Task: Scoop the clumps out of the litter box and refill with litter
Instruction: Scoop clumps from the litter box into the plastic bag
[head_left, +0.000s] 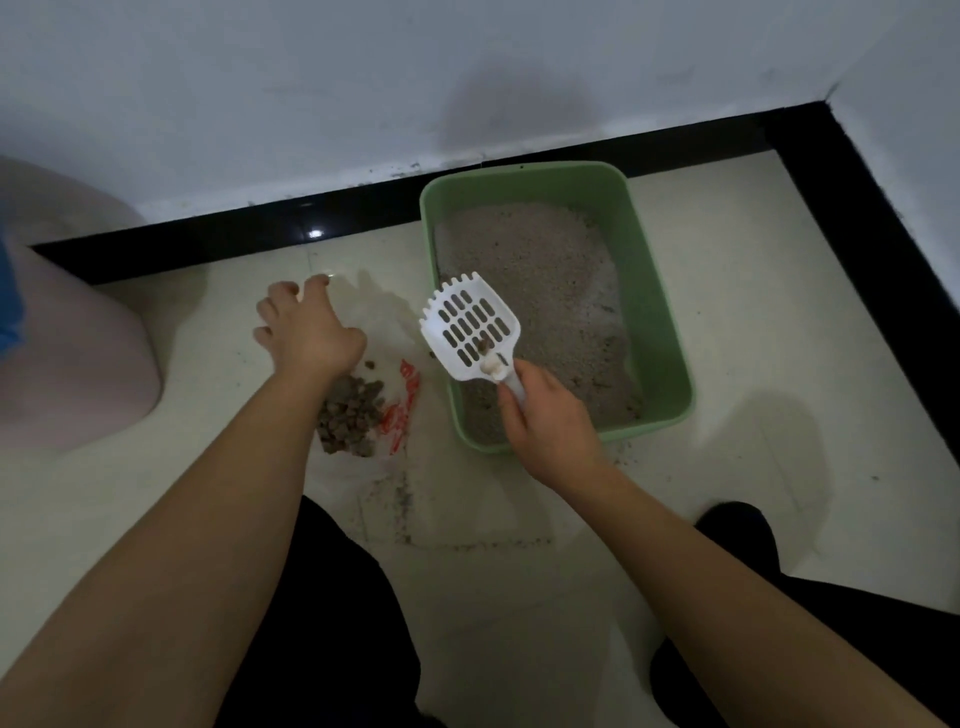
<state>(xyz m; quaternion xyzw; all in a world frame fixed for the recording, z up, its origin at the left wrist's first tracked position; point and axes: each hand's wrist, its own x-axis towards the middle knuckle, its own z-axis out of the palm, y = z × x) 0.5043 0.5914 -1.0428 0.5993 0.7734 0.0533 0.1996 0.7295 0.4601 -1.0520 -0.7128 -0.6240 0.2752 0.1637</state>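
From my remote seat, the green litter box (649, 291) sits on the pale floor (753, 364) at the far middle, its far end close to the black skirting (363, 202) under the white wall (311, 78). Grey litter (524, 260) covers most of its bottom, heaped higher at the far end.

The white slotted scoop (470, 327) hangs tilted over the box's left rim, with a small brown clump (485, 344) lying on its blade near the handle. My right hand (545, 415) is clenched around the scoop's handle, above the near left corner of the box.

Just left of the box a clear plastic bag (384, 312) with red print lies flat on the floor, and a pile of dark clumps (353, 415) rests on it. My left hand (306, 327) reaches over the bag's far left edge, fingers spread and bent. I cannot tell whether it grips the plastic or only touches it.

Loose grains (467, 543) are scattered on the floor near the box. A pink container (78, 364) stands at the left edge, and a dark shoe (737, 525) is at the near right.
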